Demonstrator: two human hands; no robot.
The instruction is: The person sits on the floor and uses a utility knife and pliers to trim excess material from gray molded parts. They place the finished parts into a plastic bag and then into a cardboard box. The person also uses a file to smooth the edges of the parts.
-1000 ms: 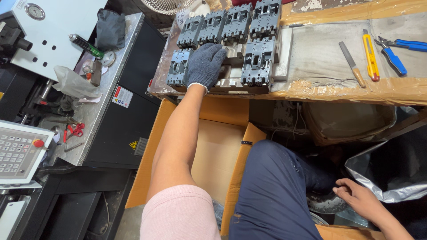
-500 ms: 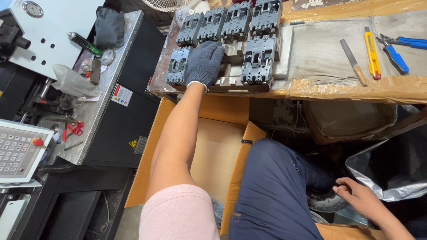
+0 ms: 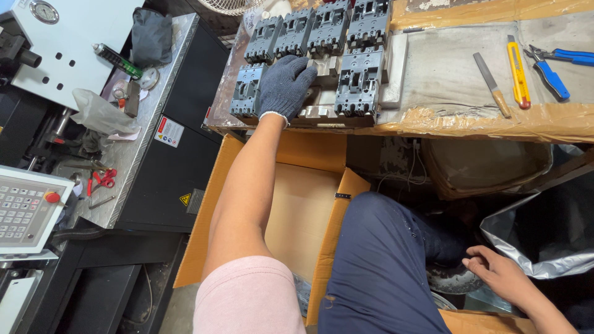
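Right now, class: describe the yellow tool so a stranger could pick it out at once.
Find the tape-edged cardboard worktop, then its grey mat at the right. Of three tools there, the yellow utility knife lies between a wooden-handled file and blue-handled pliers.

a small factory workshop. evidence: a machine control panel (image 3: pixel 28 210) with keypad and red stop button, a steel machine top (image 3: pixel 154 117) with warning stickers, grey breaker housings (image 3: pixel 359 80) in rows on a worn bench (image 3: pixel 458 68), and a file (image 3: pixel 492 83), utility knife (image 3: pixel 517 71) and pliers (image 3: pixel 550 68).

A cardboard-covered workbench (image 3: pixel 544 120) beside a black machine cabinet (image 3: pixel 179 167).
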